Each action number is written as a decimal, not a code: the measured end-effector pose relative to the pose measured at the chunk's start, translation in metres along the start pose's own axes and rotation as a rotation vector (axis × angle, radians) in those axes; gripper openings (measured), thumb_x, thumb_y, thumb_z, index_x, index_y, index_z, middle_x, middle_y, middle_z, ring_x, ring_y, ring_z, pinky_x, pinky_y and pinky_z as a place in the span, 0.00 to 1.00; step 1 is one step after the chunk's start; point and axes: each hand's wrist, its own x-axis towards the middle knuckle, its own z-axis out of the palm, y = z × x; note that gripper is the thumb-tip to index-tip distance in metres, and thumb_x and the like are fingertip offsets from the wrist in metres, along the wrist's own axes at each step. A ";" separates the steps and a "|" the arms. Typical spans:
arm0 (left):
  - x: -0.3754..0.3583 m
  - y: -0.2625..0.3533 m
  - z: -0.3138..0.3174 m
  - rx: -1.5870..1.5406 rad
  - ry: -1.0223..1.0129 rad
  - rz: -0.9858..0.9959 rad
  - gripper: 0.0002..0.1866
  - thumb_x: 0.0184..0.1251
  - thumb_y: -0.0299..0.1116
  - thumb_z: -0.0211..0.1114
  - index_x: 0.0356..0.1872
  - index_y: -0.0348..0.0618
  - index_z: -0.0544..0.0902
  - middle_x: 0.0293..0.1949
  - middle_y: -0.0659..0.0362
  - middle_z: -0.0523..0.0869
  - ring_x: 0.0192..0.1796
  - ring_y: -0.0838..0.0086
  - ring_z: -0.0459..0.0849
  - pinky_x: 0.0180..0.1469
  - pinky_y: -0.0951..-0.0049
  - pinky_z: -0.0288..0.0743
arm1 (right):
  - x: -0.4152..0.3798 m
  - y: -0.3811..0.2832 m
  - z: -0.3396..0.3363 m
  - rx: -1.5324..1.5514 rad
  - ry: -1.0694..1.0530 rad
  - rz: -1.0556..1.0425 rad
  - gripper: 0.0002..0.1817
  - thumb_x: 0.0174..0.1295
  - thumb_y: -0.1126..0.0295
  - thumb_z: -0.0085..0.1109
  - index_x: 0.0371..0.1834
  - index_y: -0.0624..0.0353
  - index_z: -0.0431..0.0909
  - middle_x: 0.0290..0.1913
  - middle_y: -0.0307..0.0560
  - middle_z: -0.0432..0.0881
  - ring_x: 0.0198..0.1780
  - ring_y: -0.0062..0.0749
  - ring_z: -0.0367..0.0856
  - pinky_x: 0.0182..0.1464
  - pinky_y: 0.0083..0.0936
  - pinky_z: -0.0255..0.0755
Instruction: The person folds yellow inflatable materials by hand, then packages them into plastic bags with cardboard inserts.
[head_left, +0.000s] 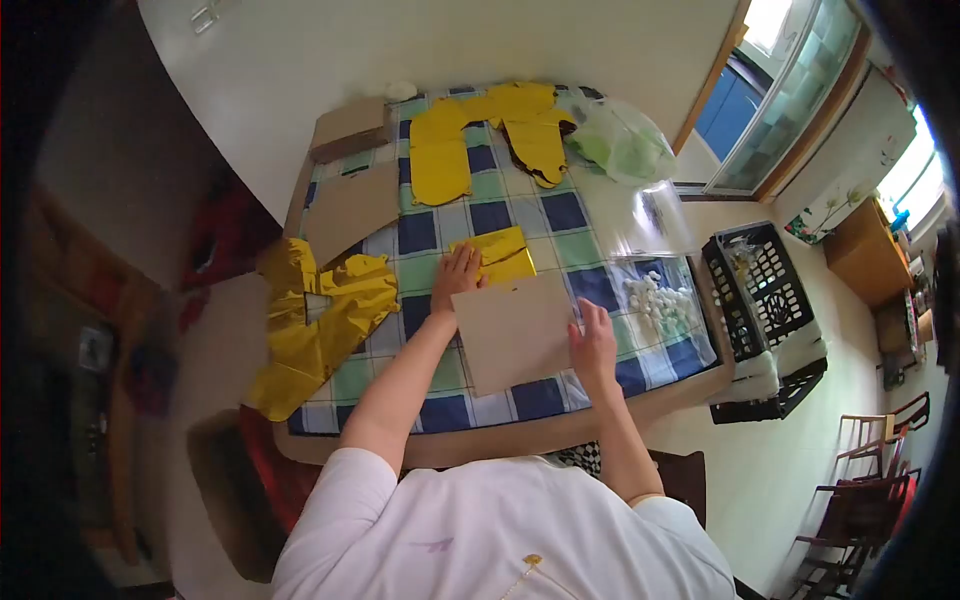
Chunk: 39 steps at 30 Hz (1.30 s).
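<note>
My left hand (459,280) lies with its fingers stretched over a folded piece of shiny yellow foil sheet (508,262) near the middle of the table. In front of it is a flat, greyish-brown cardboard sheet (515,335), whose upper edge overlaps the foil and has a small notch or dark mark. At the cardboard's right edge is my right hand (595,345), its fingers extended and apart and its thumb close to the edge. Whether the thumb touches the board is hard to make out.
A checked cloth (540,398) covers the table. Around it lie crumpled yellow foil (325,325), more foil (440,165), cardboard pieces (352,208), clear plastic (655,220) and small white pieces (660,303). Black crates (760,290) stand beyond the right edge.
</note>
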 end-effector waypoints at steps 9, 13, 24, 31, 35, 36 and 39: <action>-0.001 -0.003 0.006 -0.036 0.170 0.055 0.24 0.69 0.39 0.51 0.62 0.38 0.70 0.65 0.47 0.69 0.69 0.56 0.64 0.69 0.57 0.57 | -0.010 -0.031 0.047 -0.257 -0.177 -0.443 0.24 0.63 0.60 0.52 0.65 0.42 0.69 0.69 0.48 0.65 0.70 0.46 0.61 0.70 0.55 0.48; 0.005 -0.020 -0.008 -0.685 0.258 -0.132 0.19 0.68 0.33 0.53 0.57 0.37 0.74 0.60 0.44 0.74 0.63 0.51 0.71 0.65 0.59 0.64 | -0.013 -0.033 0.046 -0.258 -0.179 -0.438 0.24 0.64 0.61 0.52 0.65 0.42 0.70 0.68 0.48 0.67 0.70 0.44 0.62 0.70 0.53 0.50; -0.086 0.045 -0.032 -0.285 0.114 0.220 0.25 0.63 0.30 0.59 0.62 0.38 0.71 0.66 0.49 0.69 0.70 0.58 0.64 0.71 0.57 0.56 | -0.011 -0.029 0.052 -0.263 -0.172 -0.443 0.24 0.63 0.61 0.52 0.64 0.45 0.70 0.68 0.49 0.66 0.71 0.44 0.61 0.69 0.53 0.51; -0.087 0.042 -0.030 -0.284 0.072 0.218 0.25 0.63 0.31 0.58 0.62 0.36 0.70 0.66 0.50 0.69 0.70 0.60 0.63 0.72 0.57 0.54 | -0.003 -0.012 0.025 -0.210 -0.205 -0.355 0.24 0.64 0.61 0.52 0.64 0.47 0.70 0.68 0.49 0.66 0.71 0.43 0.61 0.69 0.53 0.51; -0.086 0.046 -0.038 -0.298 0.068 0.214 0.24 0.63 0.31 0.58 0.61 0.34 0.71 0.65 0.50 0.70 0.70 0.60 0.64 0.72 0.59 0.54 | -0.011 -0.008 0.019 -0.280 -0.158 -0.374 0.22 0.65 0.61 0.51 0.63 0.47 0.71 0.67 0.50 0.68 0.70 0.44 0.62 0.70 0.51 0.51; -0.086 0.047 -0.038 -0.299 0.079 0.207 0.23 0.63 0.31 0.58 0.60 0.36 0.72 0.65 0.51 0.71 0.69 0.60 0.65 0.72 0.59 0.55 | -0.011 -0.008 0.020 -0.280 -0.140 -0.367 0.22 0.65 0.60 0.51 0.63 0.47 0.71 0.66 0.50 0.69 0.70 0.44 0.62 0.70 0.51 0.51; -0.082 0.045 -0.037 -0.342 0.113 0.193 0.19 0.63 0.31 0.59 0.55 0.39 0.76 0.61 0.52 0.74 0.66 0.59 0.69 0.69 0.57 0.60 | -0.011 -0.008 0.023 -0.282 -0.103 -0.349 0.21 0.66 0.61 0.50 0.63 0.47 0.71 0.66 0.49 0.69 0.70 0.43 0.63 0.70 0.50 0.51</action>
